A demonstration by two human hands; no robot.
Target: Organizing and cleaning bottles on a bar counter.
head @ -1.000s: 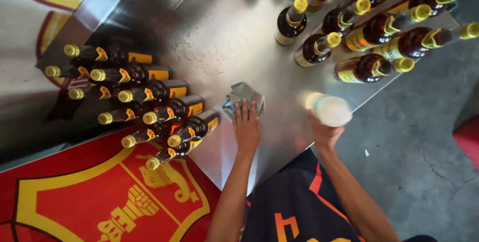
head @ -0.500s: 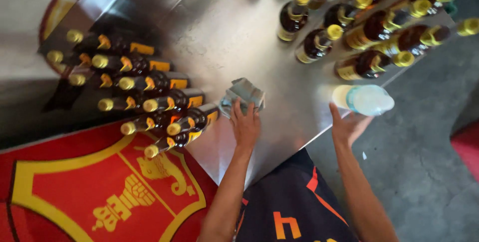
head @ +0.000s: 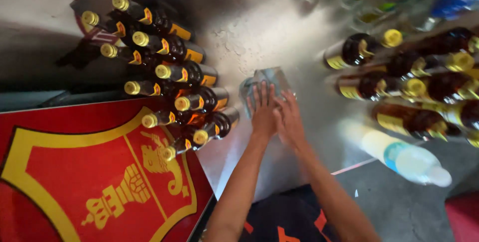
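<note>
A small grey, shiny folded cloth (head: 270, 78) lies on the steel table (head: 259, 32). My left hand (head: 262, 112) rests on it with fingers stretched forward. My right hand (head: 289, 120) lies beside the left one, its fingers on the cloth's near right edge. A clear plastic bottle (head: 399, 155) with a pale cap and blue label sits at the table's near right edge, apart from both hands.
Several dark glass bottles with yellow caps (head: 179, 75) stand in a cluster left of the cloth, and several more (head: 399, 85) stand to the right. A red panel with a yellow crest (head: 90, 172) sits at lower left. Grey floor (head: 399, 207) shows at lower right.
My right hand has let go of the clear plastic bottle, which now sits on the table's right edge, and has moved left onto the grey cloth beside my left hand.
</note>
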